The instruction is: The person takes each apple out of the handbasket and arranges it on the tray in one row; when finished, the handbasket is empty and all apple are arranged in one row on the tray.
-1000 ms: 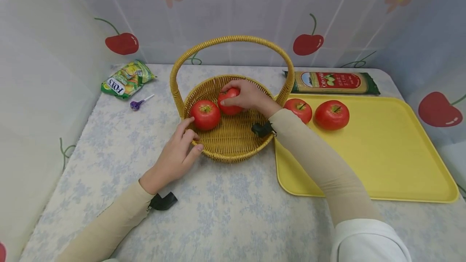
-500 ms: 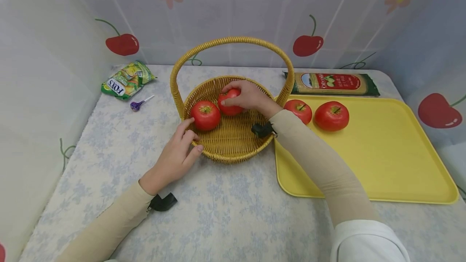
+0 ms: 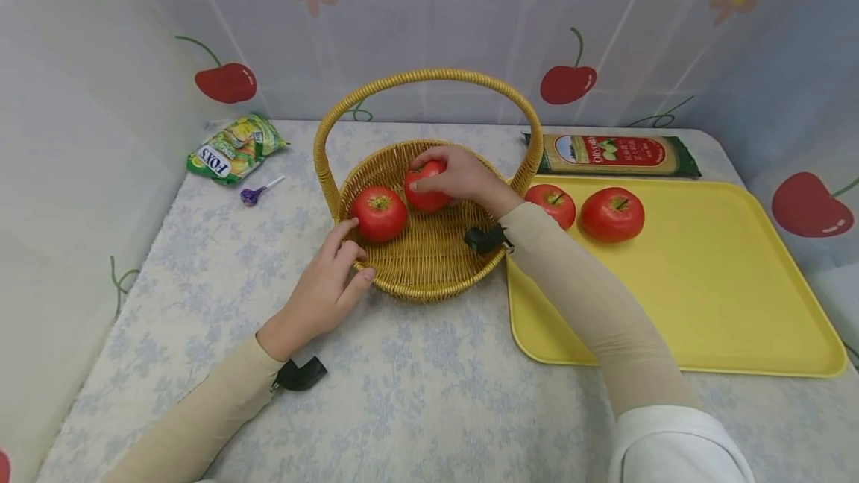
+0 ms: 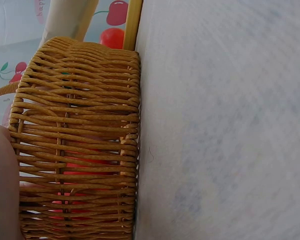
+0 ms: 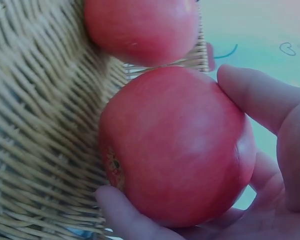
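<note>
A round wicker basket [image 3: 429, 267] with a tall arched handle stands in the middle of the table. Two red apples are inside it. My right hand [image 3: 459, 174] holds the back apple [image 3: 429, 196] between thumb and fingers, low in the basket; the right wrist view shows this apple [image 5: 177, 145] close to the woven wall. The other apple [image 3: 379, 213] sits at the basket's left. On the left front rim my left hand [image 3: 325, 282] grips the basket, its index fingertip by the left apple. The wicker hides most of that hand's fingertips in the left wrist view.
A yellow tray [image 3: 705, 297] lies at the right with two more apples, one near its left edge [image 3: 553, 206] and one beside it [image 3: 612, 215]. Behind it is a pasta pack [image 3: 611, 154]. A candy bag [image 3: 236, 149] and a lollipop [image 3: 251, 195] lie at the left.
The apple in my right hand has shifted very slightly to the right within the basket. My left hand and the basket have stayed in place.
</note>
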`<control>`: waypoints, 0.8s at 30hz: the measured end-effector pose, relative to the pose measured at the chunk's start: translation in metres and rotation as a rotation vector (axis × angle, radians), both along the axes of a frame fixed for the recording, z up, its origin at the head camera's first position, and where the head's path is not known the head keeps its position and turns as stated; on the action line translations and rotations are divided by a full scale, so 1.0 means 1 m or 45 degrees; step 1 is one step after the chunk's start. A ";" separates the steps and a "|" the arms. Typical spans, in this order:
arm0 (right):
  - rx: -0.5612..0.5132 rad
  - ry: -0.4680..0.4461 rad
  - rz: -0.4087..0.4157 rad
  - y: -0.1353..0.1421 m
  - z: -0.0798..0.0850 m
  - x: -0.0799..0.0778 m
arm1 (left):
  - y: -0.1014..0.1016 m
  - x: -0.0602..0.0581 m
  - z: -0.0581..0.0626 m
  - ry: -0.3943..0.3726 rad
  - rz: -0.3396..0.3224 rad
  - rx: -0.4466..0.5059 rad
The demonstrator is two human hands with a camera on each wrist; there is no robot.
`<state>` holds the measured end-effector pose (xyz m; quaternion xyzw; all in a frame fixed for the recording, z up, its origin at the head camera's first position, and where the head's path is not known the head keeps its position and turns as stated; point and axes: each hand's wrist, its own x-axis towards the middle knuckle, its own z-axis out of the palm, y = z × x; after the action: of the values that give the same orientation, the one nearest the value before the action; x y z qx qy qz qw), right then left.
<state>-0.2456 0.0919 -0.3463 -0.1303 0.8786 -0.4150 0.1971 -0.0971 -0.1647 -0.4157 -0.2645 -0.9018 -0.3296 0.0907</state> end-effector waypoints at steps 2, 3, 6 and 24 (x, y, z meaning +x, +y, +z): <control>-0.014 0.013 0.008 0.000 0.002 0.000 | 0.000 0.000 0.000 0.001 -0.002 0.001; -0.024 0.019 0.012 0.000 0.003 0.000 | 0.000 0.000 0.000 0.001 -0.002 0.001; -0.052 0.046 0.012 0.000 0.007 0.000 | 0.000 0.000 0.000 -0.001 -0.004 0.007; -0.066 0.152 0.063 0.006 0.033 0.026 | 0.001 0.000 0.000 0.002 -0.003 0.015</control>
<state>-0.2193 0.0976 -0.3130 -0.1814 0.8744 -0.4240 0.1509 -0.0970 -0.1639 -0.4154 -0.2654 -0.8994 -0.3349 0.0925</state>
